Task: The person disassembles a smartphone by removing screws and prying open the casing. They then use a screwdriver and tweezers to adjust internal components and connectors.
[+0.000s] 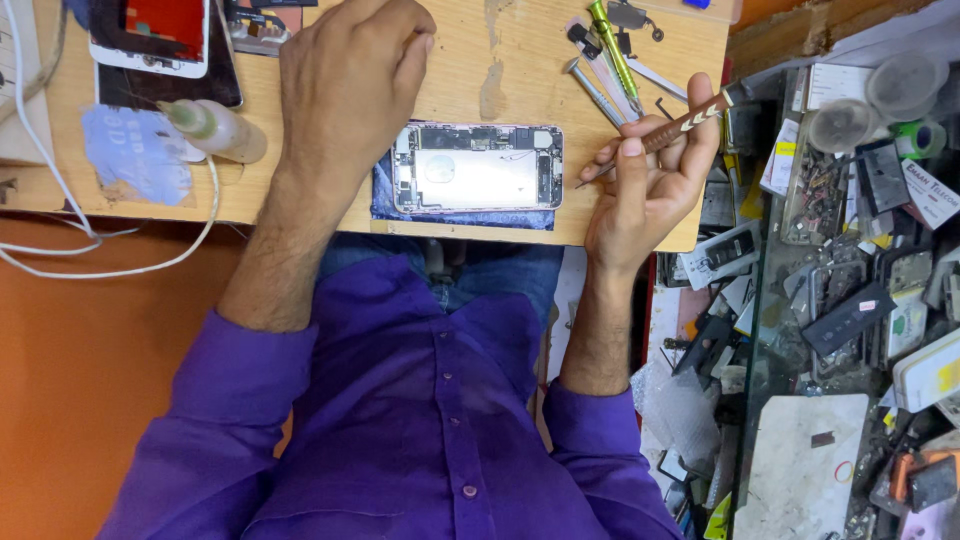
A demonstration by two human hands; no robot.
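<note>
Screwdriver (660, 135) in right hand (650, 185), tip beside opened phone's (478, 167) right edge

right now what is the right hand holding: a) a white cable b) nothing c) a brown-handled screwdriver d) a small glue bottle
c: the right hand grips a brown-handled screwdriver, its tip pointing toward the opened phone on the wooden board.

Wooden table (470, 60), opened phone (477, 167), screwdrivers (612, 50)

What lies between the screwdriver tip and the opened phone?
In the head view, only bare wooden board separates the screwdriver tip, held by the right hand, from the opened phone.
</note>
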